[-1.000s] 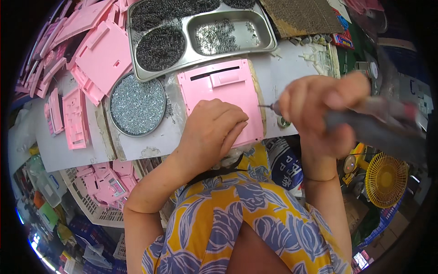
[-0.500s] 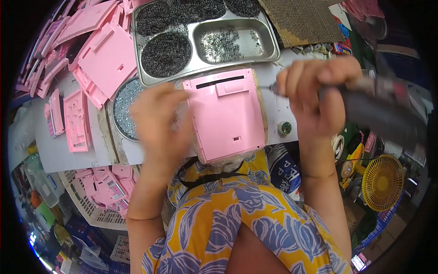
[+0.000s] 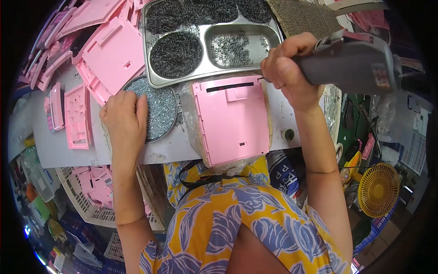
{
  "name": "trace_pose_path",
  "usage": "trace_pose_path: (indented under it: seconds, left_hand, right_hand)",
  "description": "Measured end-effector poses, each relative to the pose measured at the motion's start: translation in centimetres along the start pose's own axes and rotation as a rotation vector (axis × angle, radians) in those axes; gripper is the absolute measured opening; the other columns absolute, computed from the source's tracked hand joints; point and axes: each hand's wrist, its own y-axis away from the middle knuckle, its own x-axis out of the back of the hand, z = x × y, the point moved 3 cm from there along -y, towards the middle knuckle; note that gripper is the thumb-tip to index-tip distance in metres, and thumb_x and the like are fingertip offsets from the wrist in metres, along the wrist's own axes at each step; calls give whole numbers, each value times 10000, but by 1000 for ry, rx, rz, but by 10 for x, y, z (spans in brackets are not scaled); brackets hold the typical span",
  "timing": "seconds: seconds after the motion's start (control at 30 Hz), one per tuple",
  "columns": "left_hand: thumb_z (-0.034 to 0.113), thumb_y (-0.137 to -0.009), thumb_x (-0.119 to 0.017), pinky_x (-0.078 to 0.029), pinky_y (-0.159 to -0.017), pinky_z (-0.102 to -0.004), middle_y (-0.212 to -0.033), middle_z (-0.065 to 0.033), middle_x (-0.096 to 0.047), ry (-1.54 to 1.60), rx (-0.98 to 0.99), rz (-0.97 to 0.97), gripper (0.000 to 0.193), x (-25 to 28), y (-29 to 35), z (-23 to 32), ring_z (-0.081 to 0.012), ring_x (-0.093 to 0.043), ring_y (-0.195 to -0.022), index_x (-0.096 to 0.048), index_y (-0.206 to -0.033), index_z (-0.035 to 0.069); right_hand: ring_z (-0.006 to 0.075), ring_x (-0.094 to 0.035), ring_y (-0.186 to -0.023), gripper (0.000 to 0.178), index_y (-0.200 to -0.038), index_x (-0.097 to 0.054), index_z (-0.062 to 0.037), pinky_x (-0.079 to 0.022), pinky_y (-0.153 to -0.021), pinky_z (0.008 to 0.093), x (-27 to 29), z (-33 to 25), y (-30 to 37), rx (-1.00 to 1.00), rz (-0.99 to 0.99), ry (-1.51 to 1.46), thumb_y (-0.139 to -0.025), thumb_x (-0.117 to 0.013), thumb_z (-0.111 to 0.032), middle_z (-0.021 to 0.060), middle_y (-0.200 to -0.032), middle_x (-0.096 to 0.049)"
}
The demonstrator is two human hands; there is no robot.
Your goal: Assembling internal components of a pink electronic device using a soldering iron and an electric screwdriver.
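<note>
A pink plastic panel with a long dark slot near its far edge lies flat before me. My right hand is wrapped round a dark electric screwdriver. The tool lies nearly level, its thin bit at the panel's far right corner; whether it touches cannot be told. My left hand rests at the left side of a round dish of small silvery screws. Its fingers are curled in, and whatever they may pinch is hidden.
A metal compartment tray of small dark springs stands behind the panel. More pink parts are piled at the far left. A small green-topped round container sits right of the panel. A yellow fan and a white basket are lower down.
My left hand has moved left, from beside the panel to the screw dish, its fingers curling in. My right hand has brought the screwdriver left and slightly away from me, toward the panel's far right corner.
</note>
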Motion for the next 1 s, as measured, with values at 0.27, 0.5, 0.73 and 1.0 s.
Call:
trace_pose_path:
  seconds: [0.27,0.5,0.73,1.0]
  left_hand:
    - [149,-827,-799,-376,-852,-407,-850,2,-690,364,-297,93,149,22,4,57,-215,-625,-840,-689,-924,122]
    - [96,-804,-814,-387,-850,-396,-878,17,-719,645,-397,119,199,7,20,80,-181,-616,-775,-687,-957,114]
    - [120,-782,-831,-387,-853,-407,-852,18,-699,684,-423,149,213,6,18,75,-176,-599,-760,-678,-930,110]
    - [132,-789,-826,-402,-837,-404,-819,14,-675,653,-441,165,174,6,16,65,-183,-597,-742,-683,-884,105]
  right_hand:
    - [104,-440,-528,307,-1106,-500,-148,-404,-522,306,-54,-68,-7,-43,-40,-389,-1018,-635,-409,-53,-611,-464]
    - [101,-473,-476,386,-1045,-468,-176,-392,-474,271,-87,-68,-2,-103,-129,-460,-963,-705,-470,-52,-594,-509]
    - [96,-469,-475,380,-1034,-468,-177,-398,-478,263,-92,-67,-9,-133,-96,-429,-960,-714,-456,-59,-585,-494]
    - [98,-449,-483,322,-1059,-487,-162,-382,-481,272,-105,-61,-10,-152,-118,-388,-986,-692,-399,-58,-586,-479]
